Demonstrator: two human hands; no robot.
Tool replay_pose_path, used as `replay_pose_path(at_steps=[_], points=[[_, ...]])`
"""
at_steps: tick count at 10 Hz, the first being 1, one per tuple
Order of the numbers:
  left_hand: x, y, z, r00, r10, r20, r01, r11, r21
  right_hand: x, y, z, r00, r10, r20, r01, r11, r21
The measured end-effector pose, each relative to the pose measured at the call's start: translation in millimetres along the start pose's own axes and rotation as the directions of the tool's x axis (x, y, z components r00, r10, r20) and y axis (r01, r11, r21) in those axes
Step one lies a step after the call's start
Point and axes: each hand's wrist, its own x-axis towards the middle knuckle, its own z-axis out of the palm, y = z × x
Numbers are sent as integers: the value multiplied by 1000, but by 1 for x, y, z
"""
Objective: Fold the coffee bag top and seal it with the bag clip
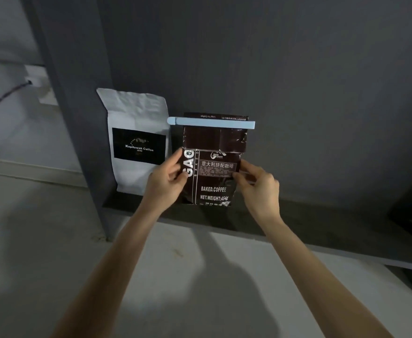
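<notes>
A dark brown coffee bag (213,181) with white lettering stands upright on a dark shelf (297,228). Its top is folded down, and a long light-blue bag clip (211,123) lies horizontally across the fold, clamped on it. My left hand (167,182) grips the bag's left edge at mid-height with thumb in front. On the bag's right edge my right hand (258,185) pinches it between thumb and fingers. Both hands sit well below the clip.
A white coffee bag (136,140) with a black label stands just left of the brown one, against the dark back panel (273,69). A wall socket with a cable (33,80) is at far left. Pale floor (54,240) lies below the shelf.
</notes>
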Motion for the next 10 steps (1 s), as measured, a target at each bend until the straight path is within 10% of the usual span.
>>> replay_pose_path(at_steps=[6, 10], points=[[24, -55, 22, 987, -135, -93, 142, 987, 79, 13, 34, 49, 998, 40, 53, -40, 999, -8], [16, -30, 24, 993, -100, 69, 62, 903, 425, 7, 15, 10, 914, 116, 390, 89, 878, -471]])
